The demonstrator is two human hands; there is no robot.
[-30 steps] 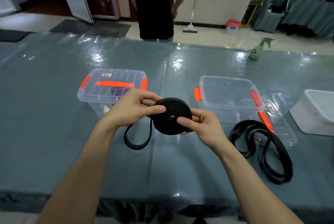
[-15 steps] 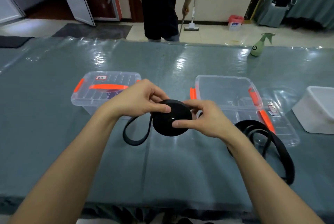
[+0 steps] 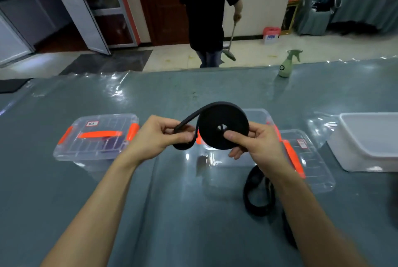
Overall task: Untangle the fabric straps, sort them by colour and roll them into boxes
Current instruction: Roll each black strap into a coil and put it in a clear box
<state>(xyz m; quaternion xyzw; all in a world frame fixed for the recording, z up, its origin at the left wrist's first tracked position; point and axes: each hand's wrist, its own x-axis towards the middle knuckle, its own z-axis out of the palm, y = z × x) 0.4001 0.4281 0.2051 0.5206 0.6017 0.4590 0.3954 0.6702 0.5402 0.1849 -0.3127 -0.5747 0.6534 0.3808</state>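
A black strap roll (image 3: pixel 224 122) is held up above the table between both hands. My right hand (image 3: pixel 255 143) pinches the roll, thumb on its face near the centre hole. My left hand (image 3: pixel 159 137) grips the short loose tail of the same strap, which arcs over the top of the roll. Behind the roll stands an open clear box (image 3: pixel 261 115) with orange latches, mostly hidden by the roll and hand. A second loose black strap (image 3: pixel 256 193) lies in loops on the table under my right forearm.
A closed clear box (image 3: pixel 97 137) with orange handle sits at the left. A clear lid (image 3: pixel 308 159) lies right of the open box, a white tub (image 3: pixel 366 139) further right. A spray bottle (image 3: pixel 285 66) stands at the far edge. A person (image 3: pixel 206 12) sweeps beyond the table.
The roll has been lifted higher and turned; the loose tail has shortened and now arcs over the roll's top instead of hanging in a loop below. The view tilted upward.
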